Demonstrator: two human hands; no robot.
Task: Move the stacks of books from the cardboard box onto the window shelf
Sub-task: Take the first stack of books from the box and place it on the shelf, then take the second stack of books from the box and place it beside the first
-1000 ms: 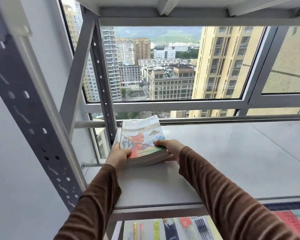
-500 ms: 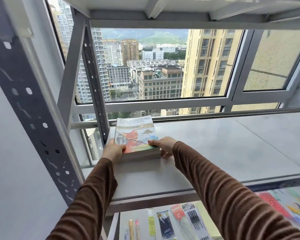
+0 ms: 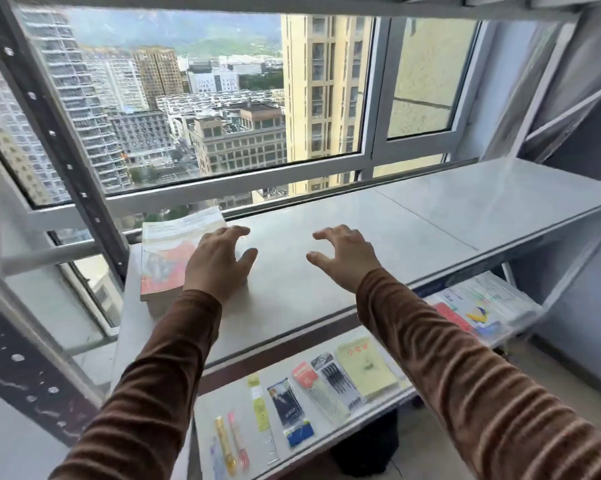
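A small stack of books [image 3: 167, 258] with a colourful red and green cover lies at the left end of the grey window shelf [image 3: 413, 223], close to the metal upright. My left hand [image 3: 219, 261] hovers over the stack's right edge, fingers spread, holding nothing. My right hand [image 3: 344, 256] is in the air over the bare shelf further right, fingers curled apart and empty. The cardboard box is not in view.
A perforated metal upright [image 3: 63, 140] stands left of the books. The window frame [image 3: 372, 157] runs behind the shelf. A lower shelf [image 3: 327, 441] carries pens, packets, a yellow booklet [image 3: 366, 370] and papers [image 3: 479, 306]. A dark object [image 3: 368, 448] sits on the floor.
Both hands have let go of the book stack and drawn back to the right, fingers spread. The stack stays on the shelf. The view has swung right and down.
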